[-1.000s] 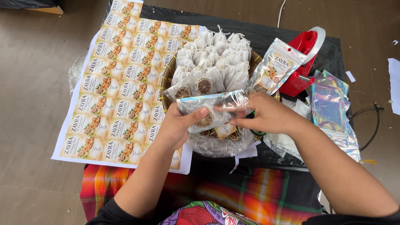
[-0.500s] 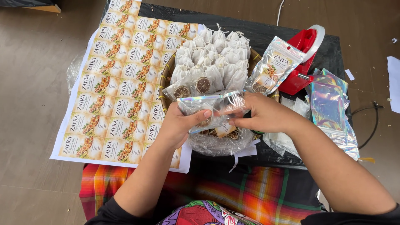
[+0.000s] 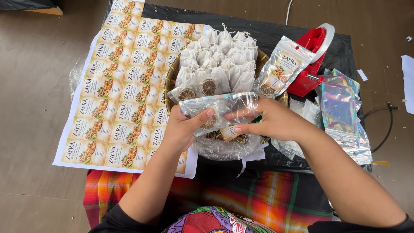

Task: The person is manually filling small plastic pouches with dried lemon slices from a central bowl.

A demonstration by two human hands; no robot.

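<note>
- In the head view, the left hand (image 3: 183,129) and the right hand (image 3: 269,123) were both pinched shut on one shiny clear pouch (image 3: 220,110), one hand at each end.
- The pouch was held flat in the air, just above a clear bag of dried fruit slices (image 3: 222,144) and in front of the round basket (image 3: 171,77).
- The basket was full of small white cloth bags (image 3: 220,56) with tied tops.
- To do this step well, I think the hands should hold the pouch gently by its edges. That way it will not crumple, and the mouth can be pulled open evenly.
- It would also help to keep the pouch level, so nothing inside slips out.
- The left thumb lay on top of the pouch, and its fingers curled under it.
- The right fingers (image 3: 241,116) pointed left and pressed the pouch's front, with the wrist bent a little.
- Both forearms reached forward from the body and came close together at the pouch.
- A sheet of printed labels (image 3: 116,95) lay to the left.
- A finished pouch (image 3: 282,71) leaned on the basket, beside a red sealing tool (image 3: 312,60).
- A stack of empty shiny pouches (image 3: 340,112) lay on the right.
</note>
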